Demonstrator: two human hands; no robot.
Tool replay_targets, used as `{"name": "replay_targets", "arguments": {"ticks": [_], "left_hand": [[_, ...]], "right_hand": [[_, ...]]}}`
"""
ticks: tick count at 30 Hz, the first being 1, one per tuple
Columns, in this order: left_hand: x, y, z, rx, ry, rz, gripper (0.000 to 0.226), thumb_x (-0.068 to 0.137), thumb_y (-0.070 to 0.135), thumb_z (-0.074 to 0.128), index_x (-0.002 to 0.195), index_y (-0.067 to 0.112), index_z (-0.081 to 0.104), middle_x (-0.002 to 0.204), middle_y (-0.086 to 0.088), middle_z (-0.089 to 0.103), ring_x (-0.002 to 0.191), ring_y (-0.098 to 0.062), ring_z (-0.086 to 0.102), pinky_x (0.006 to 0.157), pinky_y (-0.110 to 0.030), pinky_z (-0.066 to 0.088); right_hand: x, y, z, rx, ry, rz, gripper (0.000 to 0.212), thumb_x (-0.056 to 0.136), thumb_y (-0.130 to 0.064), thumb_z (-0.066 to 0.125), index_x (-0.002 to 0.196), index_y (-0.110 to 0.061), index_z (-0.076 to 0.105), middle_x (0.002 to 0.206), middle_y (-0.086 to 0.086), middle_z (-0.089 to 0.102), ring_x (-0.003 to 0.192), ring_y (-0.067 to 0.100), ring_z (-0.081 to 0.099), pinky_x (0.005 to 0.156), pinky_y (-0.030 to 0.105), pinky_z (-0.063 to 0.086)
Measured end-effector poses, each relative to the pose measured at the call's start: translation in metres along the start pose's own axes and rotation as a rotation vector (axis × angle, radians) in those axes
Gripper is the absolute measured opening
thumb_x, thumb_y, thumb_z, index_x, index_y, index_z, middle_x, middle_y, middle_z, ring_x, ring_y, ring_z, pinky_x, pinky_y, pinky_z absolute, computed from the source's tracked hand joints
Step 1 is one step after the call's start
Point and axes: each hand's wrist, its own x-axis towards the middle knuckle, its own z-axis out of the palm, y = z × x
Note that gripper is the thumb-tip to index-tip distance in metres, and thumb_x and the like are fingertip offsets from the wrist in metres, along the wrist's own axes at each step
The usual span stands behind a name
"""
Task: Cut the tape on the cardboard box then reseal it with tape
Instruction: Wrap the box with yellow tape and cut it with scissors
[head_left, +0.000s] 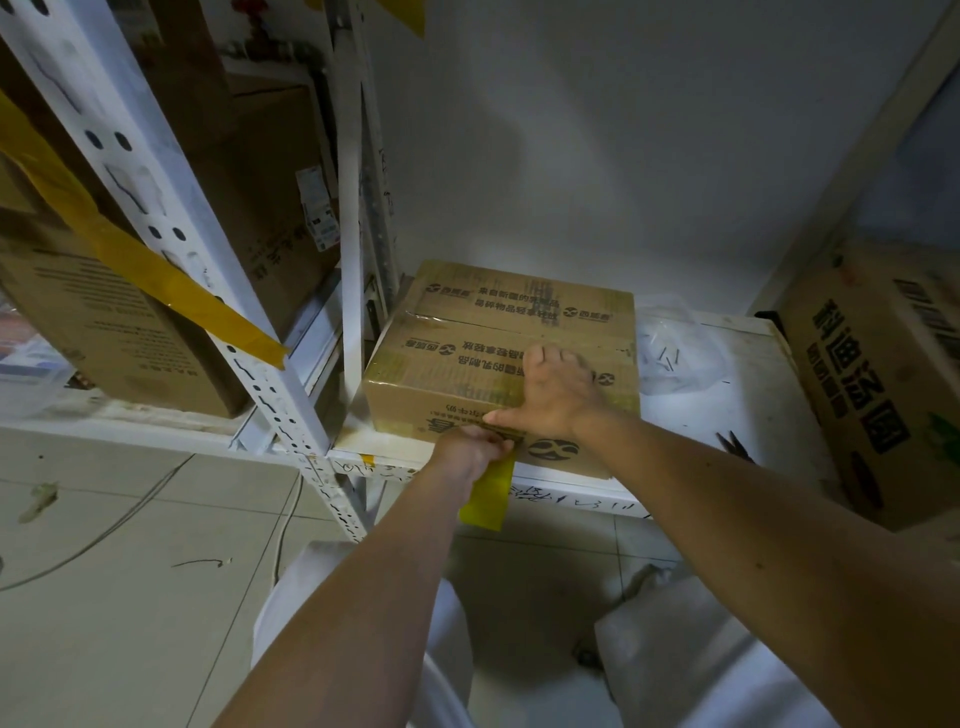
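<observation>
— Around the two hands, what is standing largest?

— Item one: white metal shelving (291, 395), its slotted upright rising left of the grip, its shelf board lying under everything being handled. Item two: a big printed carton (878, 384) sitting well to the right of the hands, on the same shelf. Item three: brown cartons (119, 322) resting on the neighbouring shelf far left of the grip, with a strip of yellow tape crossing in front of them.

— And the task's own thing?

— Item four: the cardboard box (498, 338), sitting on the shelf board directly under and beyond the hands, flaps lying closed, yellowish tape showing along its top seam and edges.

— How are the hands lying?

— Item five: the right hand (558, 387) is pressing down on the box's top near its front edge, fingers bent over the cardboard, thumb stretching left along the edge. Item six: the left hand (475, 449) is working just below that thumb, at the box's front face, fingers curling round and pinching a yellow tape strip (491, 493); the strip's loose end is hanging down below the grip, past the shelf edge.

— Anything smaller?

— Item seven: a clear plastic bag (675, 353) holding small dark pieces, lying just right of the box. Item eight: dark pliers or cutters (735, 447), right of the right wrist; which tool, I cannot tell.
</observation>
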Motion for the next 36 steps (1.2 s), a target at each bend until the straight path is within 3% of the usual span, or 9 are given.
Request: {"name": "replay_targets", "arguments": {"ticks": [6, 10, 12, 14, 19, 23, 27, 33, 36], "left_hand": [[0.000, 0.009, 0.003, -0.033, 0.025, -0.001, 0.005, 0.085, 0.006, 0.068, 0.087, 0.002, 0.067, 0.097, -0.006, 0.060, 0.095, -0.017, 0.053, 0.102, -0.033, 0.041], [0.000, 0.011, 0.004, -0.040, 0.023, -0.045, 0.023, 0.087, 0.008, 0.067, 0.069, 0.011, 0.053, 0.081, -0.004, 0.060, 0.093, -0.016, 0.053, 0.104, -0.037, 0.042], [0.000, 0.010, 0.002, -0.029, 0.015, -0.036, 0.020, 0.086, 0.006, 0.067, 0.072, 0.011, 0.054, 0.083, -0.006, 0.061, 0.093, -0.019, 0.054, 0.093, -0.035, 0.047], [-0.001, 0.010, 0.002, -0.020, 0.011, -0.006, 0.016, 0.085, 0.004, 0.067, 0.076, 0.012, 0.056, 0.099, -0.013, 0.062, 0.098, -0.026, 0.059, 0.079, -0.031, 0.048], [-0.003, 0.009, 0.006, 0.000, 0.068, 0.018, 0.018, 0.084, 0.012, 0.070, 0.076, 0.014, 0.055, 0.123, -0.021, 0.062, 0.113, -0.032, 0.061, 0.079, -0.032, 0.046], [-0.001, 0.009, 0.006, 0.000, 0.088, -0.007, 0.020, 0.084, 0.015, 0.071, 0.075, 0.017, 0.054, 0.126, -0.019, 0.061, 0.117, -0.032, 0.059, 0.087, -0.035, 0.048], [-0.002, 0.010, 0.007, -0.009, 0.098, -0.011, 0.020, 0.084, 0.014, 0.071, 0.075, 0.016, 0.054, 0.126, -0.020, 0.061, 0.117, -0.032, 0.059, 0.084, -0.034, 0.047], [-0.001, 0.010, 0.005, 0.010, 0.081, -0.010, 0.014, 0.083, 0.016, 0.073, 0.088, 0.011, 0.061, 0.123, -0.019, 0.063, 0.114, -0.031, 0.061, 0.081, -0.032, 0.049], [0.002, 0.009, 0.005, -0.022, 0.081, -0.035, 0.031, 0.083, 0.021, 0.074, 0.107, 0.004, 0.065, 0.125, -0.016, 0.063, 0.119, -0.030, 0.058, 0.099, -0.040, 0.046]], "right_hand": [[-0.006, 0.013, 0.000, 0.033, 0.020, -0.122, 0.071, 0.071, -0.060, 0.070, 0.120, -0.018, 0.039, 0.122, 0.004, 0.044, 0.114, 0.022, 0.040, 0.102, 0.037, 0.037], [-0.010, 0.025, -0.010, 0.171, -0.024, -0.170, 0.062, 0.075, -0.055, 0.069, 0.121, -0.021, 0.045, 0.119, -0.002, 0.047, 0.110, 0.017, 0.043, 0.095, 0.034, 0.040], [-0.015, 0.034, -0.020, 0.299, -0.053, -0.141, 0.047, 0.084, -0.056, 0.060, 0.116, -0.023, 0.049, 0.111, -0.005, 0.051, 0.103, 0.014, 0.050, 0.089, 0.034, 0.045], [-0.022, 0.048, -0.026, 0.442, 0.026, -0.062, 0.030, 0.093, -0.048, 0.051, 0.108, -0.022, 0.052, 0.102, -0.007, 0.055, 0.096, 0.013, 0.055, 0.084, 0.031, 0.048], [-0.036, 0.090, -0.024, 0.538, 0.347, 0.291, 0.013, 0.101, -0.022, 0.043, 0.097, -0.014, 0.053, 0.094, 0.005, 0.061, 0.078, 0.015, 0.055, 0.064, 0.017, 0.040], [-0.047, 0.121, -0.004, 0.322, 0.190, 0.562, 0.010, 0.095, -0.007, 0.047, 0.100, -0.002, 0.054, 0.093, 0.013, 0.059, 0.084, 0.023, 0.056, 0.071, 0.029, 0.044], [-0.061, 0.129, 0.026, 0.166, -0.131, 0.541, 0.025, 0.096, -0.027, 0.050, 0.082, -0.007, 0.052, 0.099, 0.014, 0.063, 0.089, 0.025, 0.059, 0.068, 0.029, 0.041], [-0.061, 0.128, 0.058, 0.020, -0.122, 0.459, 0.040, 0.094, -0.049, 0.046, 0.105, -0.013, 0.060, 0.079, 0.000, 0.054, 0.071, 0.017, 0.053, 0.060, 0.026, 0.039], [-0.057, 0.129, 0.058, -0.029, -0.132, 0.478, 0.036, 0.091, -0.050, 0.050, 0.097, -0.015, 0.058, 0.071, -0.003, 0.051, 0.066, 0.015, 0.052, 0.054, 0.025, 0.037]]}}
